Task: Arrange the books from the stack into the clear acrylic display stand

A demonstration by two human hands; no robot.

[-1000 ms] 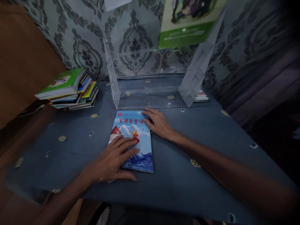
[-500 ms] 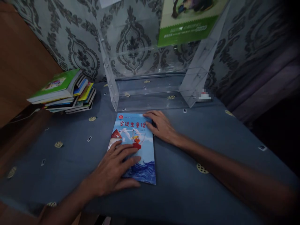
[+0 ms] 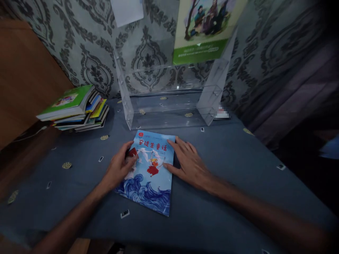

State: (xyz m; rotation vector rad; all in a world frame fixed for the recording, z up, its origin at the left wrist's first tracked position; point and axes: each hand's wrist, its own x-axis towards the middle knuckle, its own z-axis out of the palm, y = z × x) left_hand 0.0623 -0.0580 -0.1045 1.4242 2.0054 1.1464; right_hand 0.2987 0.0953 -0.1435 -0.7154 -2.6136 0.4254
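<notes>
A blue picture-covered book (image 3: 155,183) with red title characters lies in front of me, turned slightly askew on the table. My left hand (image 3: 120,165) grips its left edge, the thumb resting on the cover and the other fingers along the side, partly hidden. On the opposite side, my right hand (image 3: 189,162) holds the upper right edge, its thumb pressed on the cover near the drawn figure. Both palms stay outside the book's edges. Whether any fingertips reach beneath the book cannot be seen.
Behind the book stands a clear acrylic rack (image 3: 165,121), with a green-and-cream book (image 3: 198,51) high on its right. A stack of books (image 3: 71,106) sits at the back left. The blue patterned tablecloth (image 3: 212,218) covers the table; a curtain (image 3: 286,91) hangs right.
My left hand has moved from flat on the cover to the book's left edge. My right hand has come slightly nearer and lower, and the book has turned a little.
</notes>
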